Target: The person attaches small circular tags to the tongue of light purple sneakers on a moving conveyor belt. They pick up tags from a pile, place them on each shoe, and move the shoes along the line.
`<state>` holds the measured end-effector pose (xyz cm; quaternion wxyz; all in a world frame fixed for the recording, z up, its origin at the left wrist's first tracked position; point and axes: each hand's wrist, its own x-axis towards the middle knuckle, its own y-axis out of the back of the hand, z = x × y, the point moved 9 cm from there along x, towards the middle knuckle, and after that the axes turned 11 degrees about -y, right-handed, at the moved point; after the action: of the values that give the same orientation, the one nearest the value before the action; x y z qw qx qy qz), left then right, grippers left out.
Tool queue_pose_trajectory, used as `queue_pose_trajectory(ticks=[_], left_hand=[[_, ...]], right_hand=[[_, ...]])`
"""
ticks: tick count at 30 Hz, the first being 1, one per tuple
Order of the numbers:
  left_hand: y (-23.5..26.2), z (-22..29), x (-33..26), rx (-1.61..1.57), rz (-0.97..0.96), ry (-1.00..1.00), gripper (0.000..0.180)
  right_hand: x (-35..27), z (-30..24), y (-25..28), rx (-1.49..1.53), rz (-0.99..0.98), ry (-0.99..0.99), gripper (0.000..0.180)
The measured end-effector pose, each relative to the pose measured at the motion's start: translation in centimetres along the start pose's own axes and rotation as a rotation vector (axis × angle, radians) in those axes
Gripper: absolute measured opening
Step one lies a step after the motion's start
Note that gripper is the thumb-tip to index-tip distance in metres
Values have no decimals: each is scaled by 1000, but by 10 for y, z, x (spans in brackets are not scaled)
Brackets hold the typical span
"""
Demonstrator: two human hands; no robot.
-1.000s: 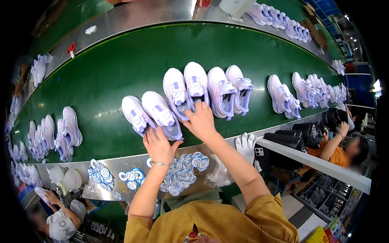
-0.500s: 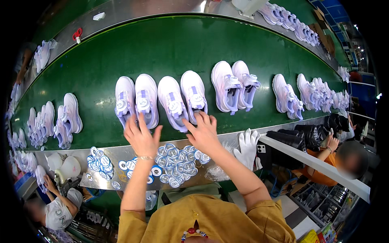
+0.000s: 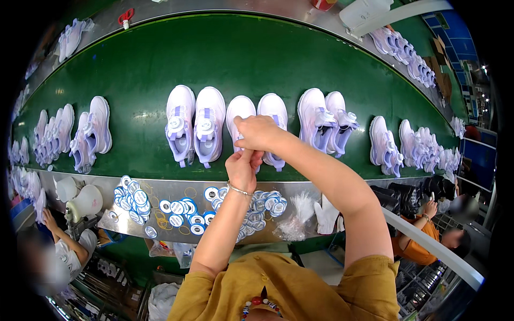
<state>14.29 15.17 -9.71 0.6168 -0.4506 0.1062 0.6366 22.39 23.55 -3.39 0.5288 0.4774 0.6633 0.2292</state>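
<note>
A pair of white and lilac shoes (image 3: 274, 107) lies on the green conveyor belt (image 3: 225, 59), straight ahead of me. My right hand (image 3: 258, 131) is closed over the near end of the pair's left shoe (image 3: 239, 109). My left hand (image 3: 243, 167) reaches up just below it, its fingertips pinched at the same spot on that shoe. What the fingers pinch is hidden. Another pair (image 3: 195, 124) with round dial closures lies right beside it on the left.
More pairs line the belt at the left (image 3: 91, 132) and right (image 3: 327, 119). The metal ledge (image 3: 160, 188) in front holds several blue and white round discs (image 3: 184, 209), white gloves (image 3: 325, 213) and a plastic bag. Other people work at the lower left (image 3: 67, 251) and lower right (image 3: 423, 235).
My left hand left the left-hand pair and moved right to join my right hand. Both hands went from lying flat with fingers spread to closing on one shoe.
</note>
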Motion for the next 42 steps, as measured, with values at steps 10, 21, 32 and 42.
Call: queue_pose_trajectory(ticks=[10,21,32,42], left_hand=[[11,1,14,168,7,-20,13],[-1,9,7,153,-2,-100,15],[8,33,-17,314,-37,-173,18],[-68,17,-19,978,-245,-590,11]], right_hand=[[-16,17,6,319,85,154,34],[-27,35,2,501,148,143,29],[-79,71,60,612,508,62,35],[-69,103,19,518,393,-99,33]])
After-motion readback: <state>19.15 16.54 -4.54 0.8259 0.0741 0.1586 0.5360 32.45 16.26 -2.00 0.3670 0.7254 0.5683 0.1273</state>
